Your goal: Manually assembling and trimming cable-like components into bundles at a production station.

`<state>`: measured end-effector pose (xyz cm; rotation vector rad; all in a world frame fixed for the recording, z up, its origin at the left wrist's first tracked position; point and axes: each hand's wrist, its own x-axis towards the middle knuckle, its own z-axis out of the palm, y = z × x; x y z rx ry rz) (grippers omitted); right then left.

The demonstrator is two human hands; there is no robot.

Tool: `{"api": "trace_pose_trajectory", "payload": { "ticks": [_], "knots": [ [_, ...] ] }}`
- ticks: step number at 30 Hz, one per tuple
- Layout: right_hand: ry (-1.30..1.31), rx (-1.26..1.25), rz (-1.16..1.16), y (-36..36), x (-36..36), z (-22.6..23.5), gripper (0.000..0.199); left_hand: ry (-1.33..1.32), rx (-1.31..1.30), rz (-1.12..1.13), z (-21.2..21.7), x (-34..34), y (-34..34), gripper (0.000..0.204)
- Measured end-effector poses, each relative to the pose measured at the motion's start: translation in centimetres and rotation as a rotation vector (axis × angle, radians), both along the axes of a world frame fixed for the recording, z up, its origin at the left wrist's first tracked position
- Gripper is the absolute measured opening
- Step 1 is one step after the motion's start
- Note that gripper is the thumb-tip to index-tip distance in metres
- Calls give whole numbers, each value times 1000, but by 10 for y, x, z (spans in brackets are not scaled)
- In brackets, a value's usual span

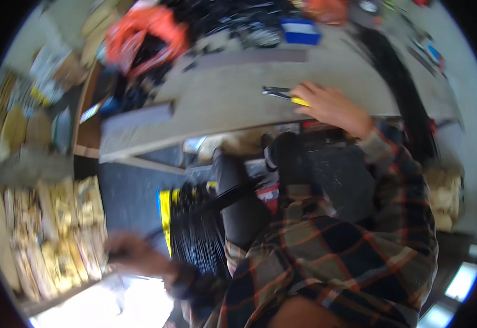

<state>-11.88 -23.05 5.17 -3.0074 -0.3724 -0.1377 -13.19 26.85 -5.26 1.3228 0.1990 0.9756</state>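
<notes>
- Two bare hands show in the head view, well apart from each other.
- The right hand rests on the grey workbench, closed around the yellow handle of a pair of pliers whose dark jaws point to the left.
- The left hand is low on the left and blurred; it looks closed on something thin and dark, but what it is cannot be told.
- A bundle of thin black rods with a yellow band lies just beside the left hand.
- An orange bag and a blue box lie at the far side of the bench.
</notes>
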Motion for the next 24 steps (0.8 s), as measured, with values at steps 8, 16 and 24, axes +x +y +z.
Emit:
{"api": "trace_pose_trajectory", "payload": {
  "ticks": [8,16,24],
  "knots": [
    [-274,136,-180,-74,13,-64,42,-214,428,-165,67,-19,30,42],
    [-363,-323,-1163,-238,-76,-74,41,778,1120,-473,-147,35,-51,67],
    [-123,-182,-1227,-244,-60,-53,24,573,1097,-765,-115,16,-183,74]
  ]
}}
